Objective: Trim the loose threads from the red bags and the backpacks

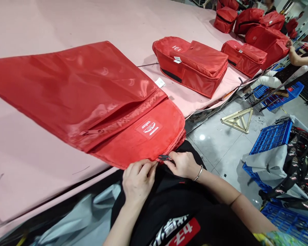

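Clothing (184,201) perhaps against edge of bag (92,97)

The frame's left edge crops the nearest red bag (92,99). The right hand (183,164) conceals the handles of the black snips (164,157). Small print on the sewn patch (148,128) is illegible. The right edge truncates the lowest blue crate (289,217).

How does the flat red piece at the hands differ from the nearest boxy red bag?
The flat red piece lies spread out; the boxy red bag holds a full box shape. The flat red piece partly overhangs the pink table; the boxy red bag rests wholly on it. Both are red and shiny.
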`<state>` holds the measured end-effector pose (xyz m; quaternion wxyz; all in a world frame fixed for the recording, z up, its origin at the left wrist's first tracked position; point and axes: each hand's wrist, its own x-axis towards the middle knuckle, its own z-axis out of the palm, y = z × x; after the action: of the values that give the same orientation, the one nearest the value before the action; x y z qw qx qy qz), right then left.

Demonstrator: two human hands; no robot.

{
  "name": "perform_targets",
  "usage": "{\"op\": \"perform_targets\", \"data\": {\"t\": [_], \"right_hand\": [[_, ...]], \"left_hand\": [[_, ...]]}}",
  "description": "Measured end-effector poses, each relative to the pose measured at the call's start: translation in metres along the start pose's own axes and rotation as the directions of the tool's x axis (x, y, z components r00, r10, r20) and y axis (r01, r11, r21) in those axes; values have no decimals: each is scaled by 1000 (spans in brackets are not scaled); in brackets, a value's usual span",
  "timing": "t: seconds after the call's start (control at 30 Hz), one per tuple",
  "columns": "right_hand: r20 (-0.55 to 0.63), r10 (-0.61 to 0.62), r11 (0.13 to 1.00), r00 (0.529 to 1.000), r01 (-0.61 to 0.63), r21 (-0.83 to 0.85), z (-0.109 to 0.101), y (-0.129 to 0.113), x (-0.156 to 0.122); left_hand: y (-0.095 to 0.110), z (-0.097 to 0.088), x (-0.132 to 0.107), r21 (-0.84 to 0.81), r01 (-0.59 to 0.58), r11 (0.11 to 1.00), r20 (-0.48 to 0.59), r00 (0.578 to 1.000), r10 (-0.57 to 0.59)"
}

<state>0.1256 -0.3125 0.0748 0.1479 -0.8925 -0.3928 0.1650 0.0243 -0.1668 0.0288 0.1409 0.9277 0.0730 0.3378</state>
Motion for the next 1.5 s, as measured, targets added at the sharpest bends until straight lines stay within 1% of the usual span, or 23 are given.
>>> {"op": "perform_targets", "data": {"t": [0.1,0.17,0.2,0.27,0.33,0.4,0.43,0.47,0.5,0.53,0.57,0.63,0.7,0.77,0.8,0.87,0.93,0.97,1.03,1.13,1.23,1.37,1.5], "right_hand": [[-69,-52,962,996,68,264,17,16,3],[-114,-61,862,992,110,495,32,23,6],[-126,-51,781,991,118,614,40,25,7],[-81,-14,553,997,75,830,54,26,9],[43,7,242,999,-44,969,61,23,11],[134,-7,-78,991,-135,988,57,19,14],[136,-15,-202,991,-136,970,51,17,15],[108,-18,-287,994,-108,952,43,15,16],[66,-21,-333,998,-69,941,34,14,17],[26,-19,-342,999,-31,939,25,12,18],[-3,-10,-324,1000,0,946,17,11,17],[-19,30,-250,999,26,968,7,10,14],[2,80,-152,997,11,988,8,10,9],[15,128,-13,992,-14,1000,14,12,3],[4,151,92,989,-18,996,18,14,0],[-64,183,362,981,-7,932,24,17,-5],[-144,177,628,974,1,778,25,18,-8],[-162,164,730,973,-9,684,24,18,-10],[-156,144,868,977,-48,495,21,16,-12],[-108,97,969,989,-69,238,16,11,-12],[-60,62,996,996,-57,74,11,5,-11],[23,64,998,998,-63,-29,1,-3,-8],[105,54,996,993,-46,-82,-9,-11,-3]], "left_hand": [[1,0,1,-8,12,1000,4,1000,-12],[1,-1,1,-12,32,999,15,999,-32],[0,-1,2,-15,45,999,16,999,-45],[-1,-1,2,-26,60,998,15,998,-60],[-3,-1,2,-40,59,997,18,998,-58],[-4,0,2,-63,60,996,44,997,-57],[-5,0,1,-76,68,995,64,996,-63],[-5,1,1,-87,85,993,87,993,-77],[-5,1,2,-96,110,989,107,989,-100],[-5,1,2,-100,148,984,128,983,-134],[-5,1,4,-97,190,977,147,974,-175],[-5,1,8,-79,272,959,187,949,-254],[-6,1,13,-75,322,944,244,923,-296],[-7,1,18,-89,343,935,309,902,-301],[-7,1,20,-96,346,934,333,895,-297],[-8,2,23,-85,337,938,353,890,-288],[-7,4,24,-37,295,955,353,898,-264],[-7,6,23,-2,262,965,356,902,-244],[-6,8,22,83,194,977,367,906,-211],[-3,11,22,165,155,974,371,905,-207],[0,11,24,170,186,968,376,895,-238],[1,8,28,153,205,967,419,872,-252],[1,6,30,141,210,967,438,863,-251]]}}
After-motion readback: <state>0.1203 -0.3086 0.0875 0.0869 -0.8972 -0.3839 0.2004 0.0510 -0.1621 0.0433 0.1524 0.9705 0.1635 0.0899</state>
